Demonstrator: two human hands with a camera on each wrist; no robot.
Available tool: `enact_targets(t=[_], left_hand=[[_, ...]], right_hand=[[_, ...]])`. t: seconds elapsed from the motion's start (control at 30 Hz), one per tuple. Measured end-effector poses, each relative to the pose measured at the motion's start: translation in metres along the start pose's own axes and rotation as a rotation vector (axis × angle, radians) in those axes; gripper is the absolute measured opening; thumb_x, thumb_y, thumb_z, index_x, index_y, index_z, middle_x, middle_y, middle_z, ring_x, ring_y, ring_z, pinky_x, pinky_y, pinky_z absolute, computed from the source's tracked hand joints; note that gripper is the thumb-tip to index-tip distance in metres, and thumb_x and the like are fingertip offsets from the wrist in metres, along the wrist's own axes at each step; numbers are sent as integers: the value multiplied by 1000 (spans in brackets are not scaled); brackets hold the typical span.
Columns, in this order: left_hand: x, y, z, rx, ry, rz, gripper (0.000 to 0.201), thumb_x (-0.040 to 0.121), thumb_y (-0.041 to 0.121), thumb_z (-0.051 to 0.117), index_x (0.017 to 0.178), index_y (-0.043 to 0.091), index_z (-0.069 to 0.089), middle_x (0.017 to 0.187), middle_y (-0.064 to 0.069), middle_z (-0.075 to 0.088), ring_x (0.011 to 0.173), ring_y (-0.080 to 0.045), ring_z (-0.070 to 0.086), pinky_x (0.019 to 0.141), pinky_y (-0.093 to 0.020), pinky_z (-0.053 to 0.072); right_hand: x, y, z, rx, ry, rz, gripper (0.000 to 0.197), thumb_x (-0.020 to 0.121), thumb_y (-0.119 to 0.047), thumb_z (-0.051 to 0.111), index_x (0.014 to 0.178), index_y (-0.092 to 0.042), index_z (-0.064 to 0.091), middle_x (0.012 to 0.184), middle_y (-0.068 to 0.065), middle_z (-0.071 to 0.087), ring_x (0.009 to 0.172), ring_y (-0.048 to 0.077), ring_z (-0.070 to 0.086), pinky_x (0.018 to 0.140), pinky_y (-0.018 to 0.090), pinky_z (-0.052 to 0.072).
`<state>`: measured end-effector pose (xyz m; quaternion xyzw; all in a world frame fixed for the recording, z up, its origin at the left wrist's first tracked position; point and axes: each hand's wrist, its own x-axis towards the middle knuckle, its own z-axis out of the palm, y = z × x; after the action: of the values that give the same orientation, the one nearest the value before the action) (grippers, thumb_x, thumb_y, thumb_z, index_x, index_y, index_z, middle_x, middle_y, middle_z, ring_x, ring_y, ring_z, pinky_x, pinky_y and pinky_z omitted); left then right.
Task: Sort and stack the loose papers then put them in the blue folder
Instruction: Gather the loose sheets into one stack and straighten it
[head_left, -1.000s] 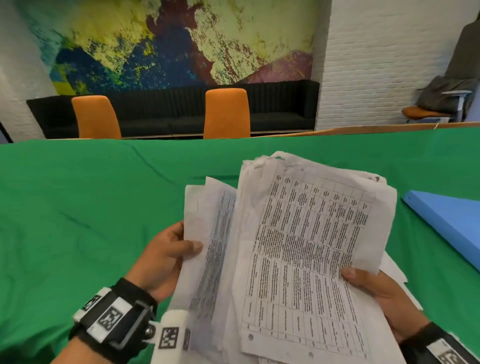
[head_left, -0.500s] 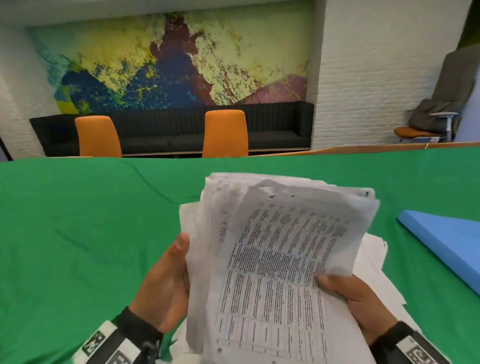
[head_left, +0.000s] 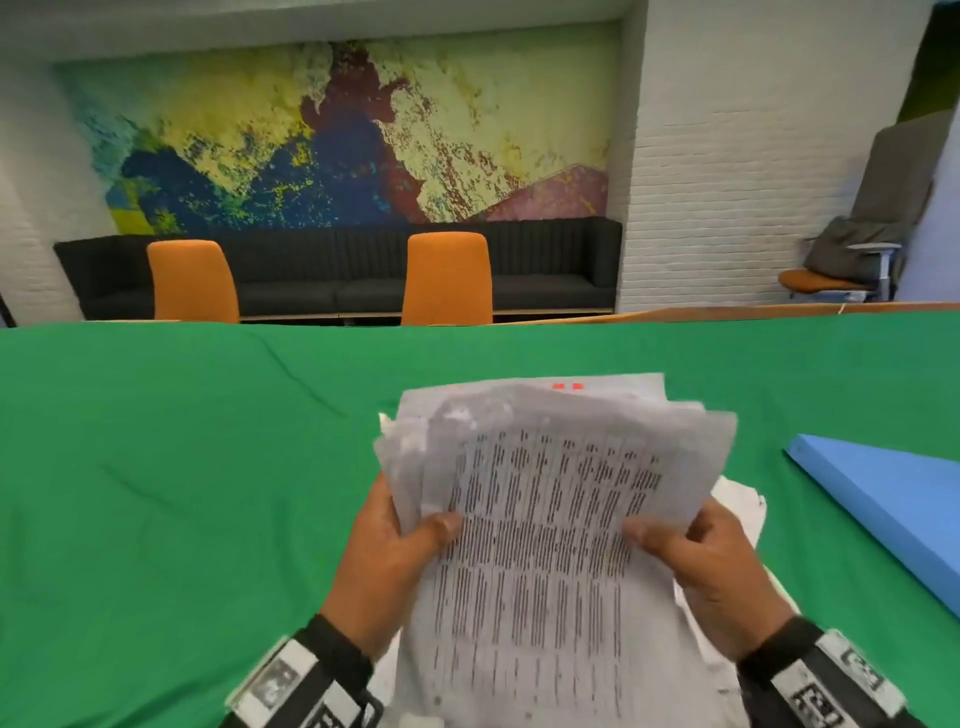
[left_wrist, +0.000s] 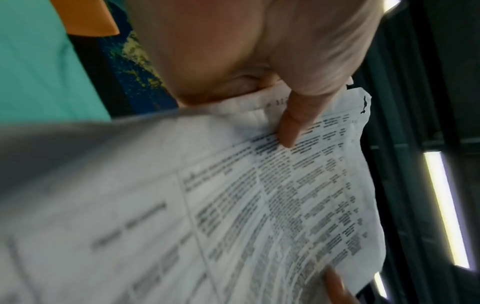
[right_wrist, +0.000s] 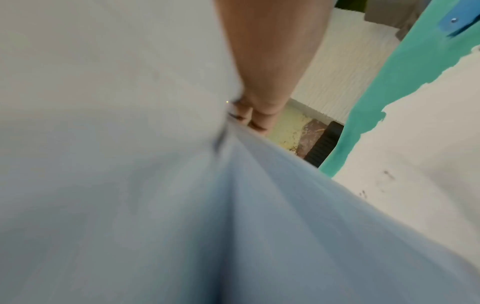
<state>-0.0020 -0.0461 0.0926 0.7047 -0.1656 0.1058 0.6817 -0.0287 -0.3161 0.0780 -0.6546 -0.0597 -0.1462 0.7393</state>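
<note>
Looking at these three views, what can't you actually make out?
- Print on the paper stack: motion-blurred, unreadable in head and left wrist views.
- Blue folder: cut off by head view's right edge.
- Right hand: its grip hidden behind blurred sheets in the right wrist view.
- Loose papers on the table: mostly covered by the stack.

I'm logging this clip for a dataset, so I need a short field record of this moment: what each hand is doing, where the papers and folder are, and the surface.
left hand: grips the left edge of the paper stack, thumb on the top sheet
right hand: grips the right edge of the same stack
paper stack: held up off the table, edges uneven, printed table on top
loose papers: lying on the cloth under the right hand
blue folder: closed, on the cloth to the right
surface: green cloth
</note>
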Motion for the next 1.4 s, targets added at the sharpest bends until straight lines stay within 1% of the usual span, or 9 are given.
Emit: enact_targets(t=[0.13,0.27,0.5,0.63,0.77,0.93,1.07,1.2,1.4], left_hand=[[-7,2,31,254,276,169,38,98,7,59,123,34,56,97,31,67,86,11,64,77,-10,53],[-4,22,43,152,362,274,54,93,26,60,144,29,43,120,28,63,110,11,60,91,-13,50],[-15,-6,7,52,288,39,81,53,62,86,122,48,46,112,-1,71,99,-18,73,86,-47,60],[-15,-9,14,116,240,53,69,67,53,79,125,48,43,121,2,67,108,-18,70,95,-55,56],[-11,0,28,165,232,156,58,81,27,70,127,44,40,120,18,66,108,-5,68,95,-38,57],[-9,-10,11,46,184,-66,60,72,30,76,124,33,46,111,10,71,102,-11,70,97,-50,55],[0,-10,6,218,73,-185,57,80,30,79,127,38,46,113,9,69,102,-10,69,97,-47,55],[-6,-8,-15,628,-175,-230,65,87,32,76,141,44,41,125,12,60,112,-10,63,101,-36,50],[-93,-43,-19,1203,-912,-239,112,69,70,65,143,68,-19,162,24,-22,151,-3,-17,127,-43,-1]], right_hand=[[-20,4,38,-390,138,-275,20,94,-29,63,113,-36,59,104,-24,68,95,-2,65,83,15,54],[-25,-17,56,-451,116,-507,28,95,-43,56,122,-35,51,109,-16,63,101,5,60,83,14,49],[-15,8,14,-192,-66,-76,71,68,-52,80,129,-30,50,118,-5,71,106,16,71,79,32,62],[-15,16,14,-211,-43,-30,64,58,-62,78,109,-26,67,105,-8,77,94,13,74,80,36,63],[-14,2,28,-279,-34,-217,51,74,-56,73,118,-33,62,111,-9,72,100,10,71,76,30,62],[-12,17,4,-186,-247,86,60,70,-37,82,123,-19,61,116,-1,74,105,18,72,89,42,61],[0,20,-7,-444,-121,67,9,91,-22,72,94,-14,73,95,0,78,88,21,75,86,54,59],[13,-15,-41,-420,63,-61,11,94,-9,65,90,-19,70,79,-11,77,71,5,72,66,28,60],[-3,4,-118,-302,275,23,4,93,-26,65,92,-22,66,79,-22,77,71,-2,71,56,11,54]])
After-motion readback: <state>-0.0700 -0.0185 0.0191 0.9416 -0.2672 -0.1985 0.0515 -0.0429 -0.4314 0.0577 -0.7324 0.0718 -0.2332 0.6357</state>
